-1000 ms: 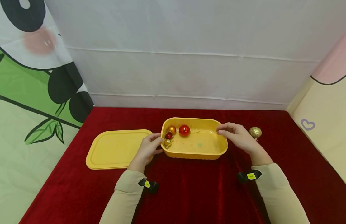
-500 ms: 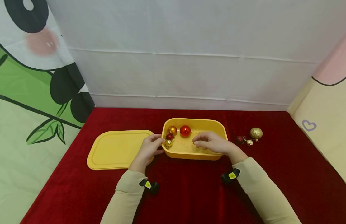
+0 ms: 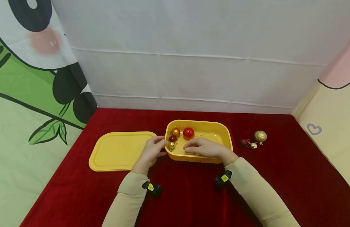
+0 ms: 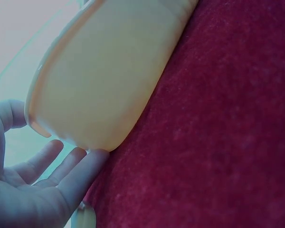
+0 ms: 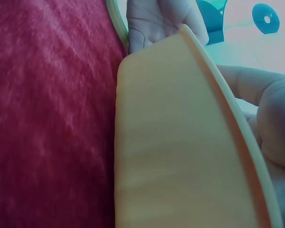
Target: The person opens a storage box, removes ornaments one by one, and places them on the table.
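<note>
In the head view, a yellow plastic box (image 3: 211,126) stands uncovered on the red cloth. At its left end are an orange-gold bauble (image 3: 176,132), a small dark red bauble (image 3: 172,138) and a small gold bauble (image 3: 171,145); a shiny red bauble (image 3: 188,133) lies beside them. My left hand (image 3: 152,150) holds the box's left end, thumb at the rim and fingertips against the outer wall (image 4: 99,80). My right hand (image 3: 204,147) reaches over the near rim into the box, fingers loosely bent, pointing left toward the small gold bauble. Its fingertips are partly hidden.
A yellow lid (image 3: 121,151) lies flat left of the box, partly under my left hand. On the right of the cloth sit a glittery gold bauble (image 3: 260,136), a dark red bauble (image 3: 244,142) and a small pale gold bauble (image 3: 253,145). A white curtain (image 3: 175,78) hangs behind.
My right hand has moved left from the box's right rim into its middle, uncovering the dark red and pale gold baubles on the cloth. The left hand stays at the box.
</note>
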Tool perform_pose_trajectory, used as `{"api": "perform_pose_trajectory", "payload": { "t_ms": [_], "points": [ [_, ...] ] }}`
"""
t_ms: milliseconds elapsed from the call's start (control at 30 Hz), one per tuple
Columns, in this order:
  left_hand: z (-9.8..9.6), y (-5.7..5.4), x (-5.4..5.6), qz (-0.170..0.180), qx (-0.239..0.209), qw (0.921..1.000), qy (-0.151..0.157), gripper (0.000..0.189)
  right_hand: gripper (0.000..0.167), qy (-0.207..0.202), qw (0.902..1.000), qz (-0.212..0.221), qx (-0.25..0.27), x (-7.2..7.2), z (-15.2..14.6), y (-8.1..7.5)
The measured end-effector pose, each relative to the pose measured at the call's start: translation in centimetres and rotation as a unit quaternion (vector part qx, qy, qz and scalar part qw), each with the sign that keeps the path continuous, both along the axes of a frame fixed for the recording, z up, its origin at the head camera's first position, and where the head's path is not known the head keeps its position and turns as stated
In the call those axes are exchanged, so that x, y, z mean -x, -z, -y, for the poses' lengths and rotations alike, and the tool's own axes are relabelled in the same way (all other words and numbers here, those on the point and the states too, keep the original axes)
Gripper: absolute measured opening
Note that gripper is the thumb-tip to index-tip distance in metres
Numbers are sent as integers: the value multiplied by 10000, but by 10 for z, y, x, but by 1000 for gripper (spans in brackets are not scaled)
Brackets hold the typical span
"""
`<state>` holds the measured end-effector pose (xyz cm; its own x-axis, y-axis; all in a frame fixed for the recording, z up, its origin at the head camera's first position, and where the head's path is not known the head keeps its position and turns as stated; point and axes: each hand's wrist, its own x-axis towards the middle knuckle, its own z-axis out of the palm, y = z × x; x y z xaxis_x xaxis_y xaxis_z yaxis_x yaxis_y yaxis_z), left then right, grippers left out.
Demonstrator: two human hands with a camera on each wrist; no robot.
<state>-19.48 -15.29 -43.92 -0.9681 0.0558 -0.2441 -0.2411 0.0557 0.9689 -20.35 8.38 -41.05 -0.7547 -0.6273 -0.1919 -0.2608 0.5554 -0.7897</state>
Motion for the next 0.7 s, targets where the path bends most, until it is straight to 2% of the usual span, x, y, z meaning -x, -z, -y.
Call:
{"api": "perform_pose_trajectory", "payload": {
  "t_ms": [167, 700],
  "points": [
    [0, 1, 0, -7, -5, 10000, 10, 41, 36, -10, 10000, 43, -25, 2, 10, -1],
    [0, 2, 1, 2, -75, 10000, -27, 40, 38, 251, 9977, 565, 271, 14, 32, 3]
  ]
}}
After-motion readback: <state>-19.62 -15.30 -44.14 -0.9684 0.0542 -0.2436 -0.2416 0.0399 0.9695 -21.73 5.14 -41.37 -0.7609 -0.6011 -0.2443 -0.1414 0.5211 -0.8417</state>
